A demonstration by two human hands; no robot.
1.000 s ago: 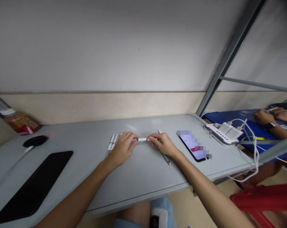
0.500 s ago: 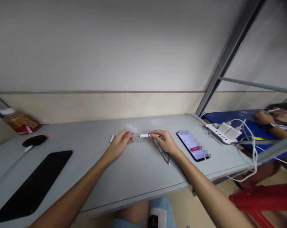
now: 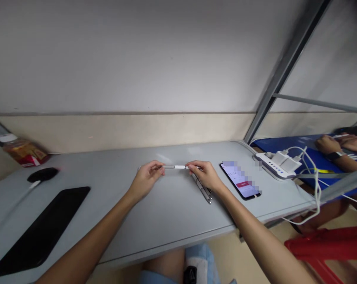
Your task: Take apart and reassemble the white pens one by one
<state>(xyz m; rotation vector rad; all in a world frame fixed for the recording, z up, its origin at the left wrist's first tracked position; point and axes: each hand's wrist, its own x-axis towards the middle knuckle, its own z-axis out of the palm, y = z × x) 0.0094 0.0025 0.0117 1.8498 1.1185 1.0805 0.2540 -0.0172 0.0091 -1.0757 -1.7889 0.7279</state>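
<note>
A slim pen [image 3: 178,167] with a white section and a grey section lies level between my two hands, just above the desk. My left hand [image 3: 148,175] pinches its left end between thumb and fingers. At the other end, the fingertips of my right hand [image 3: 204,173] are closed on the pen. Below my right hand, several silver-grey pens [image 3: 204,192] rest together on the desk, their upper ends partly hidden by that hand. Whether the held pen is whole or in parts is too small to tell.
A lit phone [image 3: 239,179] lies right of the pens, with a power strip [image 3: 274,166] and white cables beyond. A black mat [image 3: 43,228], dark charging pad [image 3: 42,174] and bottle [image 3: 24,151] sit left. Another person's hands [image 3: 329,145] rest over a blue table.
My left hand has shifted slightly left, and more of the pen's grey section shows between my hands. My right hand stays nearly in place.
</note>
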